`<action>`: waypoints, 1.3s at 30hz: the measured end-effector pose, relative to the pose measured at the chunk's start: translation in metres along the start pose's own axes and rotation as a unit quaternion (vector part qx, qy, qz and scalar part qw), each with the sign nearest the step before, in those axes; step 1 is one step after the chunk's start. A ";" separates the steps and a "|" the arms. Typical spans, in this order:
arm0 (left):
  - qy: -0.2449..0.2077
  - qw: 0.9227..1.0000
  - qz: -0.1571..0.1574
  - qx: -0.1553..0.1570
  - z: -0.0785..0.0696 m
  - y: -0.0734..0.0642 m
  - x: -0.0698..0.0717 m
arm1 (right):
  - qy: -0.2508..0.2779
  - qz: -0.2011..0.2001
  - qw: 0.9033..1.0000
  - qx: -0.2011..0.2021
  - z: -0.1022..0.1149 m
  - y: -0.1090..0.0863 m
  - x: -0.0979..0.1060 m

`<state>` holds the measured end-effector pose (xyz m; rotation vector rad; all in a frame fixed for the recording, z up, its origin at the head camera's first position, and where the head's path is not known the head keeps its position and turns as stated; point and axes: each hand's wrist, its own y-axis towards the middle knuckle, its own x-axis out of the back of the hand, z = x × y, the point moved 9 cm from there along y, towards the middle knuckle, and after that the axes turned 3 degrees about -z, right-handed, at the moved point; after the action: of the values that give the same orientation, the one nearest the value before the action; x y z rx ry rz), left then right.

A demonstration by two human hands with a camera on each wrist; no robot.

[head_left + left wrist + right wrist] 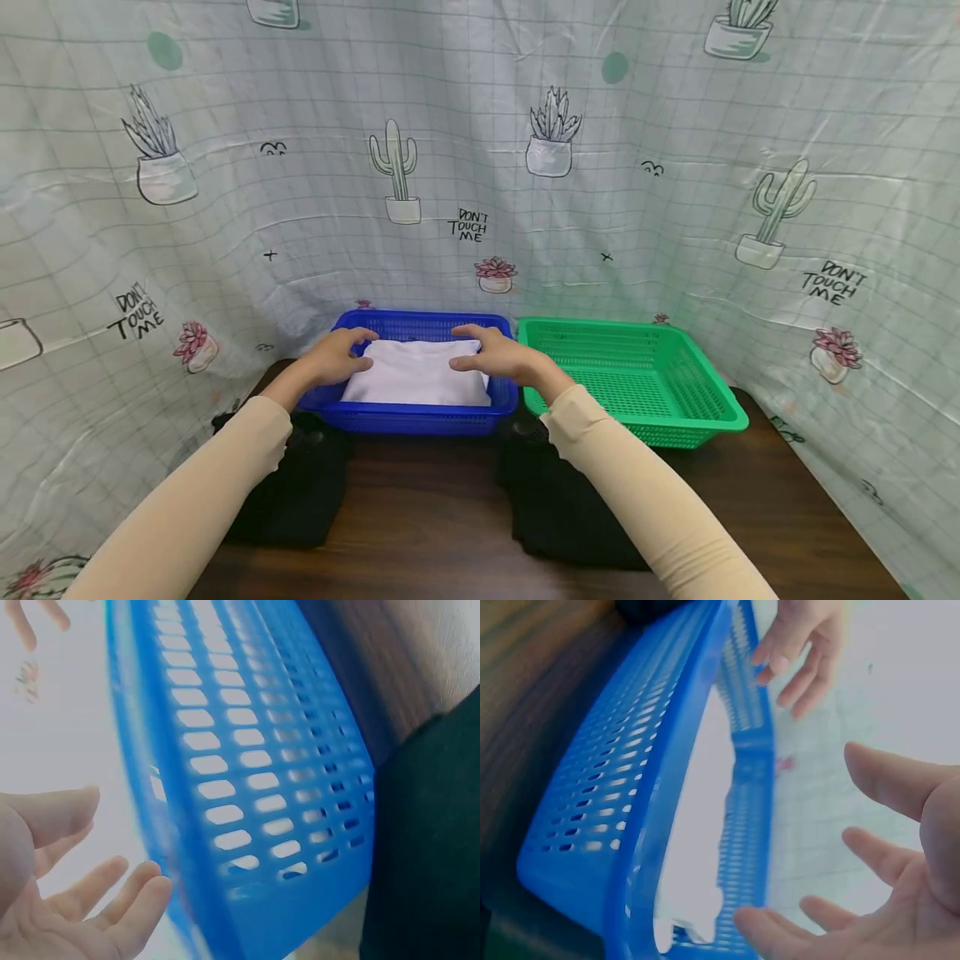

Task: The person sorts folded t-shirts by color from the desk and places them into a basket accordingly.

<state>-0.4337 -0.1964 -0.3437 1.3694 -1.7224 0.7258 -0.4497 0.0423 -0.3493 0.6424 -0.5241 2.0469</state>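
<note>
The blue basket (408,421) is plastic, with rows of little holes. Inside it lies a white cloth (420,375) that looks smooth and folded; its low front edge hides behind the basket's wall. Over the cloth's sides, the left hand (336,354) and right hand (497,353) spread their fingers.

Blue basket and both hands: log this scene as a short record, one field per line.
Left hand: above left end of blue basket, holding nothing
Right hand: above right end, holding nothing
Basket contents: white cloth
Green basket: right of the blue one
Surface: dark wooden table
Left black item: on table, identity unclear
Right black item: likewise
</note>
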 end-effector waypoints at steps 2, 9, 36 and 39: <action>-0.020 1.000 -0.017 -0.017 -0.012 -0.008 0.003 | 0.002 0.003 1.000 0.017 0.004 -0.015 0.007; -0.082 0.994 -0.047 -0.060 -0.047 -0.041 -0.002 | 0.035 0.009 0.999 0.041 0.000 -0.074 0.029; -0.347 0.931 0.106 -0.030 -0.133 -0.086 -0.182 | 0.127 -0.036 0.991 -0.020 -0.193 -0.272 0.076; -0.357 0.926 0.121 -0.017 -0.135 -0.080 -0.197 | 0.142 -0.035 0.987 -0.074 -0.219 -0.277 0.069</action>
<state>-0.3061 -0.0052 -0.4467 1.5205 -2.4905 0.3240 -0.2974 0.3545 -0.4438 0.2717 -0.4729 1.9695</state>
